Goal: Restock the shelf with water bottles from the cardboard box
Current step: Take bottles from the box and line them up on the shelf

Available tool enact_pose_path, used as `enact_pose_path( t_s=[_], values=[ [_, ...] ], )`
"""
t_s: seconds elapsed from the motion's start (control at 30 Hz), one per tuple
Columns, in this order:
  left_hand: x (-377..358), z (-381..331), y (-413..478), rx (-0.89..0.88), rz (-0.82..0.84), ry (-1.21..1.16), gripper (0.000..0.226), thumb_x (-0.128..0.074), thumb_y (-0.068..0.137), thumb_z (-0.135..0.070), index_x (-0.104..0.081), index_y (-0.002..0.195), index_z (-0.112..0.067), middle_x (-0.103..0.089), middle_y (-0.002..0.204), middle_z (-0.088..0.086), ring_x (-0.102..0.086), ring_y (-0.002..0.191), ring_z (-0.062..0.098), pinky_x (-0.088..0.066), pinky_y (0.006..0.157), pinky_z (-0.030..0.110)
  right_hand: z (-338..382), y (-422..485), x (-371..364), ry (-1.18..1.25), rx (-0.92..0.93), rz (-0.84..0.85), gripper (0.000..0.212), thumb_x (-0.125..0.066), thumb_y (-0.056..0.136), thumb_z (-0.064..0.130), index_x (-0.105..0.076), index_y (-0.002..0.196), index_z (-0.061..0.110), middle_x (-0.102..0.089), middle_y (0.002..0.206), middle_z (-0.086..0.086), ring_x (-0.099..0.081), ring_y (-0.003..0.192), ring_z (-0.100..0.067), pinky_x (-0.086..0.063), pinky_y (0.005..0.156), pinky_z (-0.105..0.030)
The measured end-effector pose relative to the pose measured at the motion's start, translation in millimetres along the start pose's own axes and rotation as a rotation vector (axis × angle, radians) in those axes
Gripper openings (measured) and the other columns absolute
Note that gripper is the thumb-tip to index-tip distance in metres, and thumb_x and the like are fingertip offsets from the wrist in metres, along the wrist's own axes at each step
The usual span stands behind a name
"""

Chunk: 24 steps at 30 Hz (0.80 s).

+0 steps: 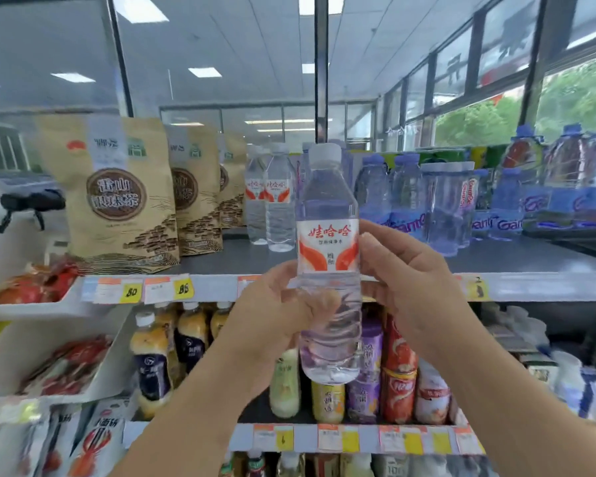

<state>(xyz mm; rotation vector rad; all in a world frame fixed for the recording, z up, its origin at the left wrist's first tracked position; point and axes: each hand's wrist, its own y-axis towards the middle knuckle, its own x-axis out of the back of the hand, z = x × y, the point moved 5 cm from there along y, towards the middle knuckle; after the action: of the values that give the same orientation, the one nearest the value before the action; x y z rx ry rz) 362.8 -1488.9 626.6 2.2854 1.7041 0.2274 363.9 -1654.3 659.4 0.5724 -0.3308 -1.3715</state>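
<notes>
A clear water bottle (328, 215) with a white cap and a red-and-white label stands upright in both my hands, in front of the top shelf (358, 259). My left hand (272, 315) grips its lower body, fingers curled round it. My right hand (407, 287) holds its right side at label height. Two matching water bottles (270, 201) stand at the back of the top shelf, just left of the held one. The cardboard box is out of view.
Brown tea pouches (117, 194) stand on the top shelf at the left. Blue-capped bottles (444, 208) fill the right side. The shelf below holds assorted drink bottles (396, 373). Red snack bags (24, 287) lie in bins at the far left.
</notes>
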Motion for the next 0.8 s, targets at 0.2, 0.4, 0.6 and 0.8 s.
enact_pose_path(
  t_s=[0.2, 0.4, 0.6, 0.8],
  values=[
    [36.6, -37.4, 34.4, -0.094, 0.037, 0.043, 0.043, -0.084, 0.073, -0.019, -0.07, 0.113, -0.027, -0.077, 0.081, -0.007, -0.068, 0.061, 0.002, -0.044, 0.046, 0.008, 6.7, 34.5, -37.3, -0.129, 0.157, 0.044, 0.035, -0.072, 0.083, 0.031, -0.069, 0.118, 0.033, -0.074, 0.109, 0.002, -0.07, 0.102, -0.015, -0.054, 0.083, -0.023],
    [96.1, -64.9, 84.2, -0.128, 0.04, 0.149, 0.051, -0.089, 0.059, -0.022, -0.073, 0.107, -0.024, -0.078, 0.09, -0.006, -0.071, 0.068, 0.004, -0.05, 0.055, 0.015, -7.3, 96.8, -77.3, -0.164, 0.177, 0.024, 0.034, -0.069, 0.085, 0.024, -0.068, 0.119, 0.024, -0.074, 0.108, 0.001, -0.069, 0.103, -0.015, -0.055, 0.087, -0.028],
    [149.7, -50.7, 137.3, -0.09, 0.003, 0.302, 0.034, -0.083, 0.078, -0.01, -0.074, 0.108, -0.024, -0.078, 0.098, -0.007, -0.073, 0.086, 0.005, -0.052, 0.063, 0.012, -48.4, 154.5, -89.5, -0.471, 0.101, -0.083, 0.039, -0.067, 0.087, 0.037, -0.063, 0.126, 0.031, -0.073, 0.103, 0.01, -0.068, 0.094, -0.003, -0.052, 0.08, -0.022],
    [179.1, -4.0, 179.6, 0.045, -0.13, 0.289, 0.032, -0.079, 0.082, -0.006, -0.071, 0.108, -0.023, -0.078, 0.098, -0.007, -0.074, 0.092, 0.011, -0.052, 0.078, 0.027, -92.9, 180.7, -60.0, -0.969, -0.093, -0.274, 0.051, -0.063, 0.088, 0.04, -0.053, 0.133, 0.017, -0.063, 0.113, 0.003, -0.057, 0.097, -0.015, -0.039, 0.079, -0.025]
  ],
)
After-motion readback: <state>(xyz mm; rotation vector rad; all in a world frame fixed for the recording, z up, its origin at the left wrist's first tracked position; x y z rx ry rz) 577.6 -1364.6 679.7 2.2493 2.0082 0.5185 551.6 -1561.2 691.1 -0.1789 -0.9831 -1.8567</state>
